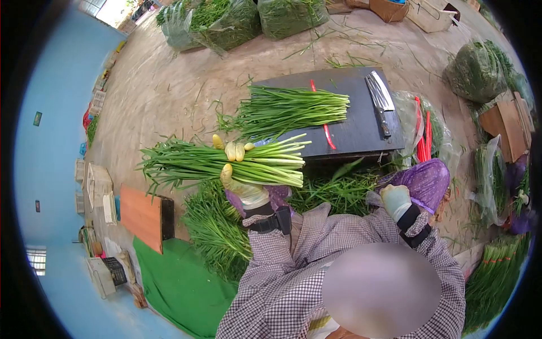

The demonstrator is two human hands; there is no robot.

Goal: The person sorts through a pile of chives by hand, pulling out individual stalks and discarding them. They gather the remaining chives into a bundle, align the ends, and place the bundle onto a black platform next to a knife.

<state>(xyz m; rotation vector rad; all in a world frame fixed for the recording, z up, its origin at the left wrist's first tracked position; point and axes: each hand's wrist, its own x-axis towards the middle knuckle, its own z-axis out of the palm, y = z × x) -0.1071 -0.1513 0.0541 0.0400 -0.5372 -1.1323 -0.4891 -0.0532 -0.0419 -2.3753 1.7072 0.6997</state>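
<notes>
My left hand (244,186), in a pale glove with yellow fingertips, is closed around a bunch of garlic chives (271,164). The pale stem ends point right and the green leaf ends spread left. My right hand (396,200), also gloved, rests by my purple-covered right knee with its fingers curled; whatever is inside them, if anything, is hidden. A second bunch of chives (293,110) lies on the dark board (353,85) ahead of me, across a red strip (329,137). On the board's right side lies a knife (382,101) with a black handle.
Loose greens (217,226) are heaped by my left leg, with more under the board. Red strips (423,133) lie on a plastic bag at the board's right. Bagged greens (477,70) stand at the right and back. An orange board (141,214) and green cloth (180,288) are left.
</notes>
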